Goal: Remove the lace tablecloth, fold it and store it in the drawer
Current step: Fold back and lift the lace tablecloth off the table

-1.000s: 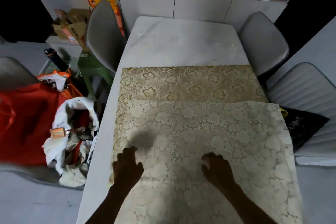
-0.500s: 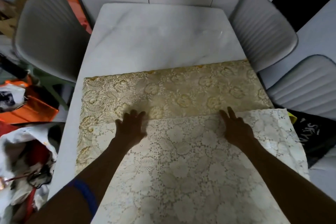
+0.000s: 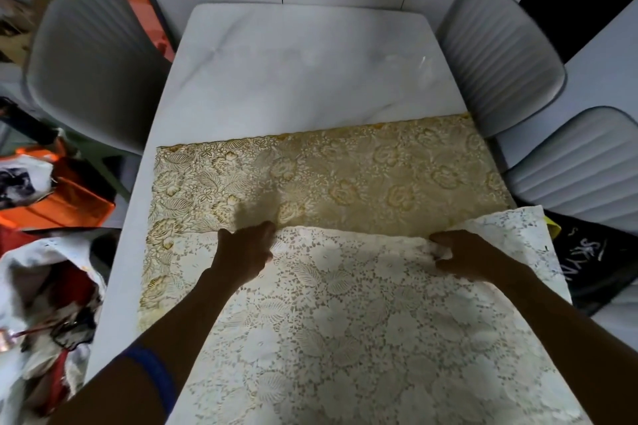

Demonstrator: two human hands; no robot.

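While both hands grip it — lace tablecloth (image 3: pixel 362 321) half-folded.

— What lies on the surface (image 3: pixel 303 72)?
— A lace tablecloth (image 3: pixel 362 321), folded over itself: the pale upper layer covers the near half, the gold side shows in a band across the middle. The far end is bare.
— And the hands?
— The left hand (image 3: pixel 247 252) and right hand (image 3: pixel 462 254) each pinch the upper layer's far edge.
— Around it?
— Grey chairs (image 3: pixel 497 55) stand at the side edges.
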